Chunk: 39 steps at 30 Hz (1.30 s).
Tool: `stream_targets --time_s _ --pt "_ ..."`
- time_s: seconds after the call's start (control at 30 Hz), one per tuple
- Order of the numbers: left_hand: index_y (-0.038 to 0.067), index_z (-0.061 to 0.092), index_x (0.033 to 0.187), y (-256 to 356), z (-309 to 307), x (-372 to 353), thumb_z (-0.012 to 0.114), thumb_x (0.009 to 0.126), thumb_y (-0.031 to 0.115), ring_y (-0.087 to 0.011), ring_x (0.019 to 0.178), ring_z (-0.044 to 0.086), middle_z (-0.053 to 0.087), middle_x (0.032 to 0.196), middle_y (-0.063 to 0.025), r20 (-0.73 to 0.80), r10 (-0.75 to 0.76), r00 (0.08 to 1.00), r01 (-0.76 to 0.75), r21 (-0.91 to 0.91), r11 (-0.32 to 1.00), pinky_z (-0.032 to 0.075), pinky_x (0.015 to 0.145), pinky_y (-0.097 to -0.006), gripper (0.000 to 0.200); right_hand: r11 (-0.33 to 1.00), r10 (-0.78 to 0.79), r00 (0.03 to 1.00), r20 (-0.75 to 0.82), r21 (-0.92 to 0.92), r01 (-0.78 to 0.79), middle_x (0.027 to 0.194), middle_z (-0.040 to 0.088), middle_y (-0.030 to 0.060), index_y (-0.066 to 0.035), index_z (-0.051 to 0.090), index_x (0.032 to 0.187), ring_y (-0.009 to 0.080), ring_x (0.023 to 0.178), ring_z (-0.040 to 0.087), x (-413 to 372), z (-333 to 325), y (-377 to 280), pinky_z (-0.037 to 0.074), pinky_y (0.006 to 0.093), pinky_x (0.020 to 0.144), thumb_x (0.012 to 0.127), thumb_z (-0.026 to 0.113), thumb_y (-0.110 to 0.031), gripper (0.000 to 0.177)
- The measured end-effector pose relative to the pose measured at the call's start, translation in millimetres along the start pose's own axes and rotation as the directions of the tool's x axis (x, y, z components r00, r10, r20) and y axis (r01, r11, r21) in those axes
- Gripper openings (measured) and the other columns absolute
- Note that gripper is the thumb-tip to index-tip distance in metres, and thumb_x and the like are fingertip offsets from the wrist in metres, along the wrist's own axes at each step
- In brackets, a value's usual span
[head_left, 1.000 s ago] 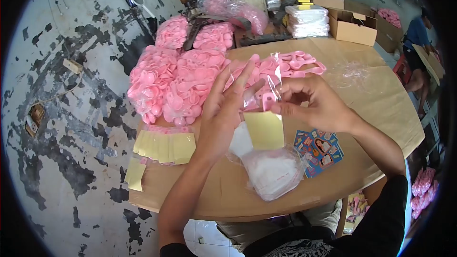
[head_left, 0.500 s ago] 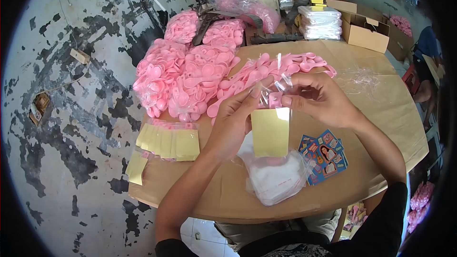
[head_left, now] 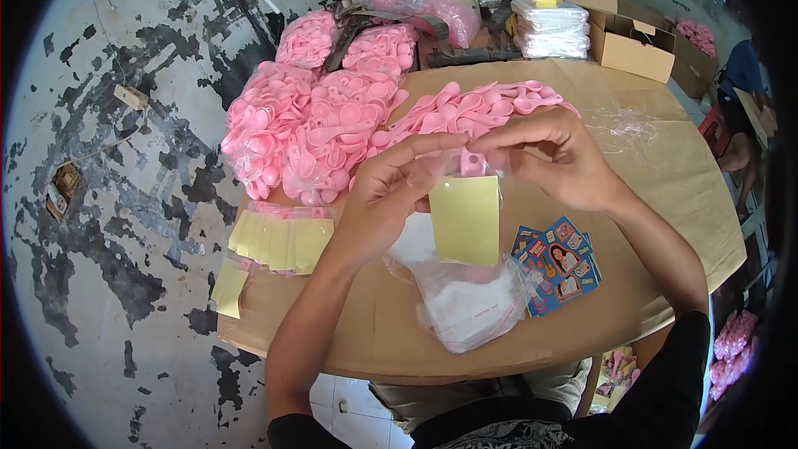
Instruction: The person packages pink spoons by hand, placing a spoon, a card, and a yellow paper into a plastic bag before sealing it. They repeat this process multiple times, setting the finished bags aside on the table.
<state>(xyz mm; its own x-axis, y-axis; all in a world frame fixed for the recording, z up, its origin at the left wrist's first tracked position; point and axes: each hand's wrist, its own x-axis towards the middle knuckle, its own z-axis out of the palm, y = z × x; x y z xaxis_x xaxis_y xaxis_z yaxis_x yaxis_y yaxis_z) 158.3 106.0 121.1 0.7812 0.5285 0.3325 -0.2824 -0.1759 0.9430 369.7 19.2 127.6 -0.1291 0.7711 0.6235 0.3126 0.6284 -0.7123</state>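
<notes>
- Above clear bags (head_left: 474, 312): yellow-card packet (head_left: 464, 220) held up, pink handle end (head_left: 473, 164) at its top.
- Left hand (head_left: 381, 204) and right hand (head_left: 559, 160) pinched closed on packet's upper sides.
- Fingertips now meet over top; plastic flap stood there half a second ago.

The yellow card (head_left: 465, 221) hides the lower part of the pink handle (head_left: 473, 164); print (head_left: 501, 315) on the clear bags (head_left: 465, 318) is unreadably small; a co-worker (head_left: 739, 76) is cut off at right
</notes>
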Motion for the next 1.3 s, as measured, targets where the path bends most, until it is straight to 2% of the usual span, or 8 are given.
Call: stream_targets --time_s 0.23,0.43,0.53,0.73,0.83,0.97,1.07,1.3 --pt "-0.001 0.062 0.109 0.9 -9.8 0.8 0.049 0.097 0.006 -0.0101 0.099 0.06 0.064 0.106 -0.0063 0.092 0.078 0.993 -0.09 0.143 0.986 0.05 0.083 -0.0258 0.019 0.928 -0.24 0.956 0.165 -0.25 0.277 0.079 0.07 0.0051 -0.006 0.074 0.09 0.0166 0.075 0.061 3.5 -16.9 1.6 0.048 0.0305 0.072 0.074 0.058 0.009 0.027" --pt "-0.004 0.062 0.105 3.3 -13.6 -0.8 0.043 0.094 -0.002 -0.0115 0.095 0.06 0.063 0.102 -0.0072 0.121 0.067 0.99 -0.091 0.2 0.976 0.05 0.081 -0.0276 0.022 0.925 -0.244 0.958 0.154 -0.259 0.277 0.077 0.069 0.0043 -0.006 0.072 0.084 0.0178 0.073 0.06 3.1 -15.6 1.9 0.047 0.0315 0.07 0.073 0.057 0.009 0.023" --pt "-0.004 0.061 0.102 3.4 -17.9 -0.4 0.046 0.095 0.001 -0.0109 0.092 0.06 0.063 0.098 -0.0059 0.143 0.029 0.989 -0.042 0.086 0.995 0.05 0.08 -0.0272 0.017 0.899 -0.279 0.945 0.173 -0.299 0.32 0.078 0.07 0.0045 -0.006 0.073 0.084 0.0186 0.074 0.06 4.3 -15.4 0.5 0.047 0.0318 0.071 0.072 0.057 0.009 0.025" --pt "0.002 0.058 0.09 -10.9 -8.8 1.1 0.069 0.086 0.002 -0.0036 0.075 0.058 0.059 0.089 0.002 0.016 0.139 0.99 -0.137 0.329 0.934 0.047 0.063 -0.0181 0.011 0.795 -0.348 0.911 0.223 -0.444 0.412 0.073 0.066 0.0043 -0.003 0.065 0.085 0.0177 0.076 0.059 7.6 -23.2 1.5 0.047 0.0319 0.072 0.073 0.056 0.006 0.017" --pt "0.004 0.056 0.091 -13.6 -9.1 2.7 0.074 0.082 0.002 -0.0013 0.069 0.056 0.057 0.086 0.0035 -0.011 0.112 0.994 -0.106 0.217 0.97 0.045 0.057 -0.0161 0.021 0.999 -0.023 0.999 -0.034 -0.048 0.021 0.095 0.066 0.0045 -0.003 0.058 0.105 0.0141 0.078 0.062 4.4 -17.2 3.9 0.047 0.03 0.07 0.074 0.059 0.007 0.032" --pt "0.004 0.054 0.096 -6.9 -7.6 -0.1 0.074 0.081 0.001 -0.0007 0.071 0.055 0.056 0.085 0.0032 0.005 0.159 0.987 -0.154 0.285 0.946 0.043 0.057 -0.0182 0.025 0.912 0.303 0.949 0.087 -0.315 -0.262 0.097 0.064 0.0053 -0.003 0.051 0.114 0.0063 0.075 0.059 1.3 2.4 -22.2 0.044 0.0228 0.062 0.08 0.066 0.005 0.038" --pt "0.004 0.055 0.104 16.2 -11.2 -16.2 0.074 0.08 -0.001 -0.0009 0.07 0.054 0.054 0.084 0.0036 -0.135 0.264 0.955 -0.226 0.248 0.942 0.041 0.057 -0.0192 0.031 0.959 0.151 0.982 0.11 -0.257 -0.119 0.068 0.058 -0.001 -0.005 0.051 0.117 0.0052 0.063 0.053 -0.8 -1.9 -17.4 0.042 0.0231 0.057 0.086 0.067 -0.006 0.034" --pt "-0.003 0.056 0.117 84.4 -84.8 -128.2 0.059 0.09 -0.001 -0.012 0.081 0.067 0.07 0.101 -0.0103 -0.607 0.231 0.76 0.099 0.46 0.882 0.055 0.072 -0.0248 0.028 0.925 0.108 0.994 -0.032 -0.363 -0.112 0.07 0.059 0.001 -0.002 0.058 0.105 0.0055 0.065 0.055 3.7 -33.7 -30.2 0.041 0.0218 0.059 0.089 0.062 -0.006 0.017"
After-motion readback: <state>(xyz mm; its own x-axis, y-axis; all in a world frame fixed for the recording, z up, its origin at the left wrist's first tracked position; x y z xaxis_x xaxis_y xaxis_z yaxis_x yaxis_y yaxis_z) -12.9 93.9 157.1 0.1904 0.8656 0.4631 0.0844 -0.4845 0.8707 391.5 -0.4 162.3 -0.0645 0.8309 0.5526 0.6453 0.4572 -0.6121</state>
